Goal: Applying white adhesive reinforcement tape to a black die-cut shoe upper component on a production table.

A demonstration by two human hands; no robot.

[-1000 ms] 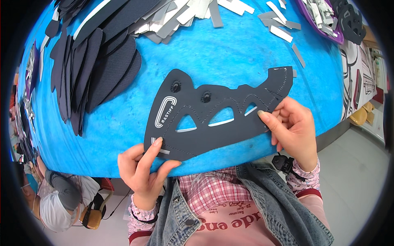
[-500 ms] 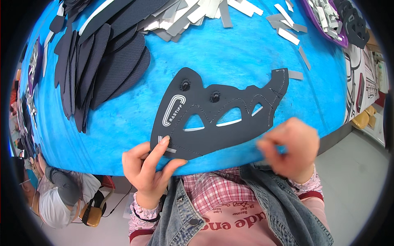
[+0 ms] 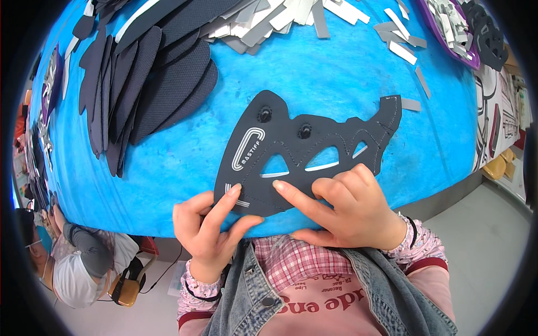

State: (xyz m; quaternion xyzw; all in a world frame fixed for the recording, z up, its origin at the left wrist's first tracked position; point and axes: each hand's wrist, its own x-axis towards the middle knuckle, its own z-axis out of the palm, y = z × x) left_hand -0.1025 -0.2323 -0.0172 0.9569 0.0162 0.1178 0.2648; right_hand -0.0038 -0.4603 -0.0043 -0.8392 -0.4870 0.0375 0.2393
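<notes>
Left hand [image 3: 208, 232]: bare, no glove or ring visible.
Right hand [image 3: 352, 208]: bare, no glove or ring visible.
Left cuff [image 3: 197, 285]: pink fabric with a small dark print, gathered at the wrist; a thin dark band circles it.
Right cuff [image 3: 417, 249]: same pink printed fabric, gathered; a thin dark band at the wrist, with a dark red stripe below it on the sleeve.
Vest [image 3: 386, 299]: blue-grey washed denim, sleeveless, worn open, with visible seams and a round metal button on the left front panel.
Shirt [image 3: 300, 259]: pink and white check, showing at the chest.
Top [image 3: 330, 316]: pale pink, with dark red printed lettering across the front.
</notes>
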